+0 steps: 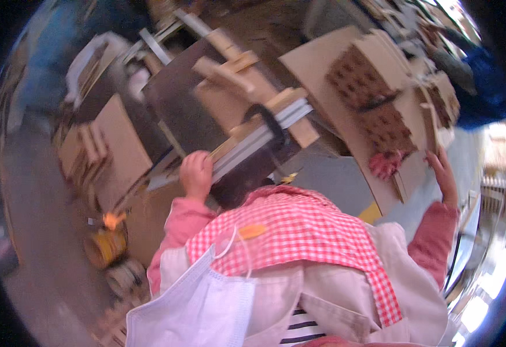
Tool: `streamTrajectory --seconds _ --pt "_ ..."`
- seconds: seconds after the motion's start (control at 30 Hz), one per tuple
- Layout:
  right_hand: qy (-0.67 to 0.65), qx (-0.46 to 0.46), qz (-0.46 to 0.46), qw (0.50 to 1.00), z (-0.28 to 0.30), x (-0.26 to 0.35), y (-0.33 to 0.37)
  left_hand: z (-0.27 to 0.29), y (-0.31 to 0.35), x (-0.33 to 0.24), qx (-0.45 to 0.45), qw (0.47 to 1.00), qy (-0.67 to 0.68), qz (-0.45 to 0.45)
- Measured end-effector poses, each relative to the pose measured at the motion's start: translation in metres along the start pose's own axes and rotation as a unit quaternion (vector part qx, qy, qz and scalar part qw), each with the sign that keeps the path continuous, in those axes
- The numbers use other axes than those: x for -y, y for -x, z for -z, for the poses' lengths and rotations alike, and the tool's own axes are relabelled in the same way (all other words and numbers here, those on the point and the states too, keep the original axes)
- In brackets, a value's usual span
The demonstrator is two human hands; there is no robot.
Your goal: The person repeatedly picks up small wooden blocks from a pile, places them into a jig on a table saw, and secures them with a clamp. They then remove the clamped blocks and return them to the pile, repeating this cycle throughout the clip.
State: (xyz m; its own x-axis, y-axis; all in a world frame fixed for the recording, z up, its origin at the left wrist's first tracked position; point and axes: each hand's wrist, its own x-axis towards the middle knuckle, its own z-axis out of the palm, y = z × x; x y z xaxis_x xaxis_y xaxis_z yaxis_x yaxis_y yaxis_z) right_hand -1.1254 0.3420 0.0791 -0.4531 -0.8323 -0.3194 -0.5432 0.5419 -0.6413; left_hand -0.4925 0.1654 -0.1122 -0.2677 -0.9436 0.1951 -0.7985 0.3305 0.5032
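Note:
My left hand [197, 173] is closed, its fingers curled at the near end of a metal rail [244, 151] on the work table; whether it grips anything is hidden. Out to the right, my right hand [445, 173] has thumb and fingers at the lower end of a thin wooden strip [431, 130], seemingly pinching it. That strip stands beside stacks of brown wooden pieces with rows of dark notches [387, 128] on a cardboard sheet [317, 72]. Close to them lies a crumpled pink-red bundle [386, 165]. Blur softens the fingers.
A wooden jig [230, 78] and a curved black handle [269, 122] sit on the dark table top [175, 95]. To the left are cardboard with wood pieces [120, 153], a yellow tape roll [107, 247] and an orange object [114, 220]. A face mask [192, 301] hangs before my apron.

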Motion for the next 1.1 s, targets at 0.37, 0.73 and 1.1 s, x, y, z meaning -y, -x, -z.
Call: streamTrajectory --seconds 0.37,0.73,1.1 --pt "-0.069 0.553 0.154 0.816 -0.270 0.222 -0.011 0.045 -0.012 -0.099 0.099 0.754 0.642 0.100" --pt "-0.040 0.639 0.298 0.708 -0.420 0.328 0.000 0.066 0.015 -0.037 -0.030 0.664 0.725 0.182" --pt "0.268 0.357 0.550 0.705 -0.517 0.361 -0.085 0.020 -0.014 -0.011 0.142 0.979 0.015 0.144"
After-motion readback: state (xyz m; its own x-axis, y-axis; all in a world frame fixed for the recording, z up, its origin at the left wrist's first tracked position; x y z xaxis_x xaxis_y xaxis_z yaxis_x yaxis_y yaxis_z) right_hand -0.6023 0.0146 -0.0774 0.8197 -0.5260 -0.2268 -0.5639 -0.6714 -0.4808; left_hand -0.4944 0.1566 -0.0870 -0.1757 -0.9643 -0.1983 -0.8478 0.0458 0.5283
